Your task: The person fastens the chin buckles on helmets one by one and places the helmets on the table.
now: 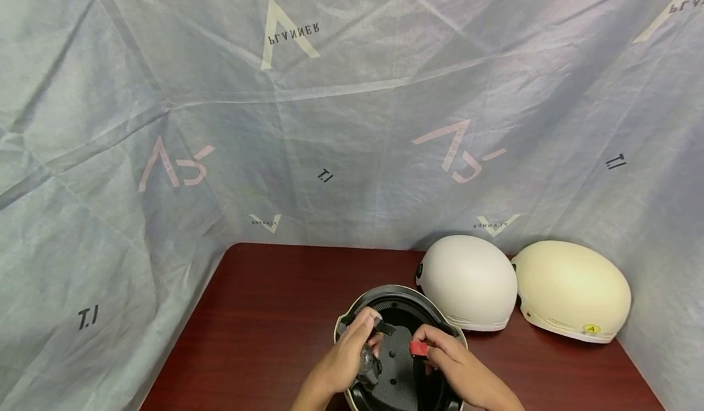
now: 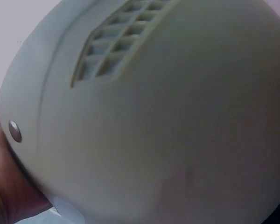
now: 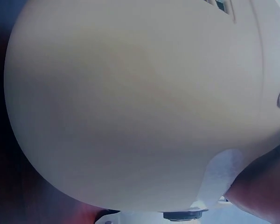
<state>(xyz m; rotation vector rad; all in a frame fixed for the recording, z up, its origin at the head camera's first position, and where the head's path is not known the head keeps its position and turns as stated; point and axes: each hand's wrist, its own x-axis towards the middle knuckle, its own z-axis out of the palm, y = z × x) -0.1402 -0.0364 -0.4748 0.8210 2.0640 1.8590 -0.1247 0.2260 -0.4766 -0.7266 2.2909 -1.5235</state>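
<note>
An upturned helmet (image 1: 397, 290) sits at the table's front, its black padded inside facing up. Over its left side, my left hand (image 1: 343, 359) pinches the end of a black chin strap (image 1: 386, 328) between thumb and fingers. A dark grey shiny piece (image 1: 367, 368) hangs below that hand; its kind is unclear. On the right, my right hand (image 1: 453, 362) pinches a red buckle piece (image 1: 418, 348) on a black strap. The two strap ends are apart. Both wrist views are filled by the pale outer shell (image 2: 177, 121), with only part of each hand at the edge.
A white helmet (image 1: 470, 283) stands behind and to the right of the upturned one. Beside it is a cream helmet (image 1: 574, 289) with a yellow sticker. All are on a dark red wooden table (image 1: 264, 325); a grey printed sheet (image 1: 352, 124) hangs behind.
</note>
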